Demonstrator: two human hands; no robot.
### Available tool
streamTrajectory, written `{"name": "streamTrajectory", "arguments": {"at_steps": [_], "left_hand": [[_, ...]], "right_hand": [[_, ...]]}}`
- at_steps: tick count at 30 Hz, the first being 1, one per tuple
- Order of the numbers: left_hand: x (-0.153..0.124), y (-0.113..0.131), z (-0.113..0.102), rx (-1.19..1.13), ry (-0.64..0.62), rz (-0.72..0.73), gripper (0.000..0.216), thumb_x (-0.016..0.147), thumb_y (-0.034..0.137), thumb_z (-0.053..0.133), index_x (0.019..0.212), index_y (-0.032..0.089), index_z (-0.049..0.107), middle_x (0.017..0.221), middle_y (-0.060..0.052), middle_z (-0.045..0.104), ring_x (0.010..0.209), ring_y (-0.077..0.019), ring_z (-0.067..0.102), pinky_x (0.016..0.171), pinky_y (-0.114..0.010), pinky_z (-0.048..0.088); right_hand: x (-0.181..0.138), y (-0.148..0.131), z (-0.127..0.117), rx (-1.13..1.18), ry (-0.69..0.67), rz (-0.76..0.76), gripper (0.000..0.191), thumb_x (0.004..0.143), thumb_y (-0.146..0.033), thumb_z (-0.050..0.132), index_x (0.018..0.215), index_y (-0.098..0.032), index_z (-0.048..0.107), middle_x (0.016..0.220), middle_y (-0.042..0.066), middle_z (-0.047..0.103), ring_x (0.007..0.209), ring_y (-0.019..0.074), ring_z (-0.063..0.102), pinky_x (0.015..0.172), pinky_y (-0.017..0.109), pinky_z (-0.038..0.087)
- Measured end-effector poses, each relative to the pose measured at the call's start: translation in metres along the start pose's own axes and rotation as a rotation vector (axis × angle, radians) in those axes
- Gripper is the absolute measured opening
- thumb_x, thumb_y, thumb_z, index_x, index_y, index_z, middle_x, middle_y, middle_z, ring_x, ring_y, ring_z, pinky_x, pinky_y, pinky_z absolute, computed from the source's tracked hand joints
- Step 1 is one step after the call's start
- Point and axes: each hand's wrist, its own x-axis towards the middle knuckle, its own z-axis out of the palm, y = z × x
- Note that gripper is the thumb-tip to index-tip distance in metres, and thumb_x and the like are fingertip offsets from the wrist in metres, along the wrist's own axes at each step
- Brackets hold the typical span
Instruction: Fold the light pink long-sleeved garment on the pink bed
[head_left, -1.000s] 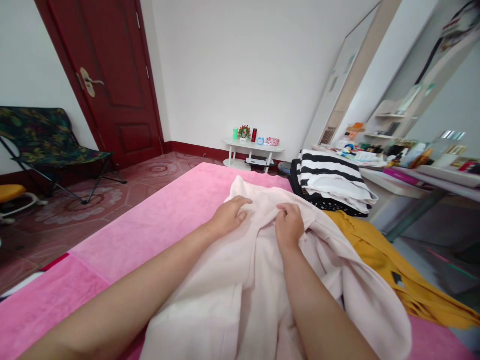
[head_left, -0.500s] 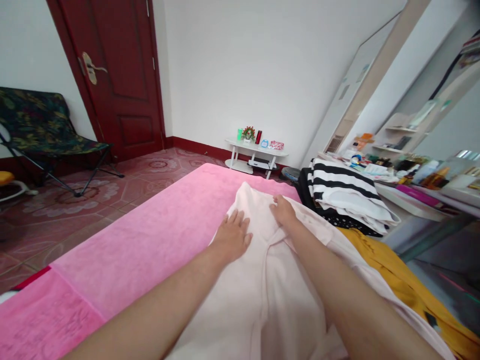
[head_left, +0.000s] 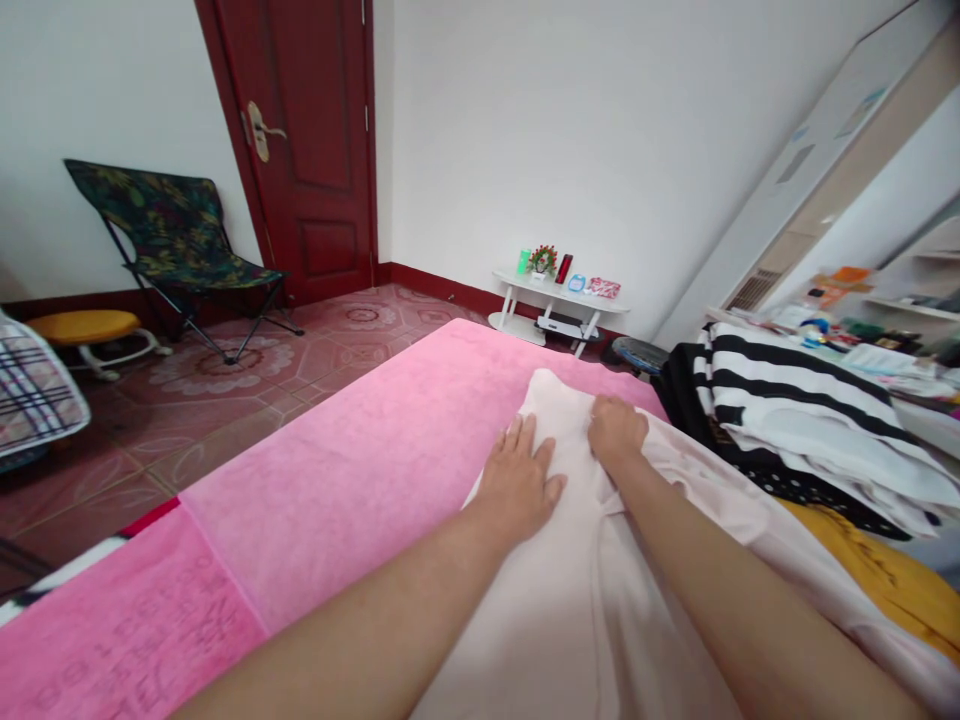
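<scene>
A pale pink garment (head_left: pixel 592 610) lies spread on a pink blanket (head_left: pixel 360 470) covering the bed. My left hand (head_left: pixel 517 485) rests flat on the garment's left side, fingers together and pointing away from me. My right hand (head_left: pixel 616 432) is curled at the garment's far end, its fingers pinching a fold of the fabric. Both forearms stretch over the cloth.
A stack of folded clothes with a black-and-white striped top (head_left: pixel 795 385) sits at the right, above a mustard-yellow garment (head_left: pixel 885 590). A folding chair (head_left: pixel 176 250), a yellow stool (head_left: pixel 86 330), a red door (head_left: pixel 307 140) and a small white table (head_left: pixel 559 305) stand beyond.
Both hands slid forward along the garment toward its far end. The left hand flattened on the cloth. The bunched fabric now lies smoother, and my view swung to the right.
</scene>
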Motion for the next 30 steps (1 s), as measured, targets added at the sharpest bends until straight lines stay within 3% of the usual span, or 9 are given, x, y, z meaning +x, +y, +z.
{"name": "streamTrajectory", "arguments": {"at_steps": [3,6,9,14,20,30], "left_hand": [[0.0,0.0,0.002,0.018,-0.019,0.01,0.054,0.091,0.048,0.035,0.136,0.019,0.043,0.153,-0.013,0.023,0.141,-0.03,0.016,0.114,-0.047,0.018],[0.001,0.0,0.002,0.041,-0.049,0.017,0.055,0.091,0.049,0.034,0.136,0.019,0.043,0.151,-0.013,0.026,0.141,-0.0305,0.017,0.114,-0.048,0.016],[0.001,0.0,0.002,0.052,-0.073,0.02,0.056,0.092,0.05,0.032,0.138,0.019,0.041,0.152,-0.012,0.026,0.141,-0.0304,0.017,0.114,-0.047,0.015],[0.003,-0.003,0.001,0.046,-0.157,0.013,0.06,0.092,0.052,0.029,0.142,0.02,0.035,0.153,-0.012,0.022,0.141,-0.0299,0.016,0.113,-0.047,0.016],[0.004,-0.004,-0.002,0.028,-0.188,0.018,0.058,0.092,0.052,0.031,0.142,0.023,0.034,0.153,-0.01,0.023,0.141,-0.0287,0.018,0.112,-0.047,0.017],[0.001,-0.003,-0.002,0.056,-0.243,0.04,0.058,0.092,0.053,0.028,0.141,0.023,0.036,0.155,-0.009,0.019,0.141,-0.0297,0.015,0.112,-0.047,0.015]], "right_hand": [[-0.003,-0.018,0.0,0.046,0.107,-0.32,0.033,0.086,-0.01,0.039,0.112,-0.013,0.06,0.119,0.018,0.059,0.114,0.0285,0.05,0.095,0.043,0.035],[0.001,-0.029,0.011,0.166,-0.076,-0.572,0.04,0.093,-0.022,0.035,0.131,-0.018,0.048,0.138,0.011,0.048,0.127,0.0228,0.041,0.104,0.038,0.029],[0.008,-0.033,0.028,0.175,-0.267,-0.468,0.05,0.097,-0.038,0.026,0.143,-0.02,0.033,0.151,0.009,0.03,0.137,0.0236,0.027,0.109,0.044,0.024],[0.007,-0.036,0.028,0.169,-0.405,-0.274,0.057,0.097,-0.047,0.019,0.148,-0.021,0.021,0.155,0.012,0.014,0.141,0.0275,0.015,0.109,0.055,0.017],[-0.035,-0.023,0.001,0.182,-0.501,-0.358,0.059,0.096,-0.046,0.019,0.148,-0.018,0.019,0.156,0.01,0.012,0.142,0.0258,0.01,0.111,0.049,0.019],[-0.145,0.02,-0.064,0.323,-0.545,-0.529,0.059,0.093,-0.036,0.034,0.146,-0.013,0.027,0.154,0.012,0.016,0.142,0.0236,0.015,0.115,0.039,0.016]]}}
